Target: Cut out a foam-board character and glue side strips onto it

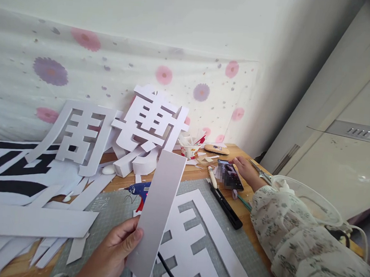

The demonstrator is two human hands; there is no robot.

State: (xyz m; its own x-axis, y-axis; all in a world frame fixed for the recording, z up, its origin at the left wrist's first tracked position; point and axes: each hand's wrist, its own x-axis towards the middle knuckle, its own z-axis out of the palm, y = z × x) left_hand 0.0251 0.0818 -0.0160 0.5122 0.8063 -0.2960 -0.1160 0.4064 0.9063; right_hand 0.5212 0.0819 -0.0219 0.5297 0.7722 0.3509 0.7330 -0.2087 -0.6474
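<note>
My left hand (117,247) grips a long white foam board strip (161,200) between thumb and fingers, holding it upright over the mat. Behind that strip, partly hidden, is a blue hot glue gun (139,189) with a red trigger. A white cut-out character piece (196,245) lies flat on the green cutting mat (188,185). My right hand (247,172) reaches to a phone (231,175) on the table, its outstretched fingers at the phone's upper edge. Near the phone are a black utility knife (226,207) and a white pen (212,177).
Raised white characters (146,121) lean against the flowered wall covering. At left lie paper with black lettering (14,169) and white board strips (33,220). A paper cup of scraps (189,150), a tan case (216,149) and a clear round lid (307,200) stand farther back and right.
</note>
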